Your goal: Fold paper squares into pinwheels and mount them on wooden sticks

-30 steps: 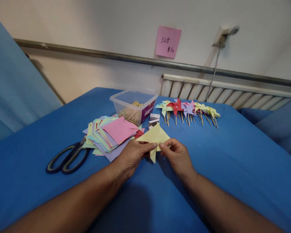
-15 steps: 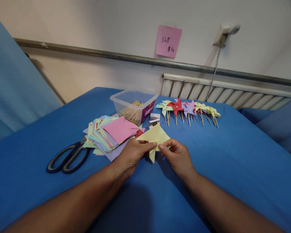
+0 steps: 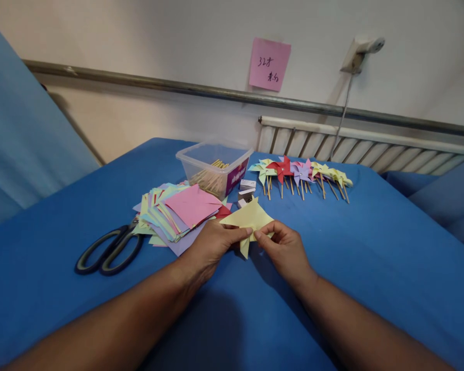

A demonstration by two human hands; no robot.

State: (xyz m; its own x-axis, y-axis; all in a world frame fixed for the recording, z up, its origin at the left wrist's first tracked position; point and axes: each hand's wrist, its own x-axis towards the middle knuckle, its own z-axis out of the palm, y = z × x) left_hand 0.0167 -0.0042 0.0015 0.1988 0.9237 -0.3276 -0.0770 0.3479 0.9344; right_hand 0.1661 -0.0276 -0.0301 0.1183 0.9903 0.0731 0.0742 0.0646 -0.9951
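Caution: the left hand point(image 3: 212, 243) grips the yellow paper point(image 3: 252, 214) with the thumb on top and the fingers behind; the right hand point(image 3: 284, 250) pinches its lower right edge between thumb and fingertips. The paper is above the blue cloth point(image 3: 371, 257), right of the stack of paper sheets point(image 3: 174, 212).

Possible faults:
- Loss of fold: a bent point may spring open if the left thumb lifts, as the thumb appears to be the main hold.
- Tearing: uneven pull between the hands may split the paper near its middle.
- Creasing: excess thumb pressure may flatten the curved parts.
- Misalignment: the thumbs partly cover the middle, so points may gather off-centre. Whether a fastener sits there cannot be told.

Materials and shapes: the paper is thin and matte, with a broad upper area and a narrow point hanging below. The stacked sheets are flat, square-cornered and loosely fanned. The scissors point(image 3: 112, 251) have dark looped handles. The tub point(image 3: 237, 175) is clear plastic and holds slim wooden sticks point(image 3: 212, 180). Small boxes point(image 3: 246, 192) stand just beyond the paper. The finished pinwheels point(image 3: 301, 172) have angular paper blades on thin sticks
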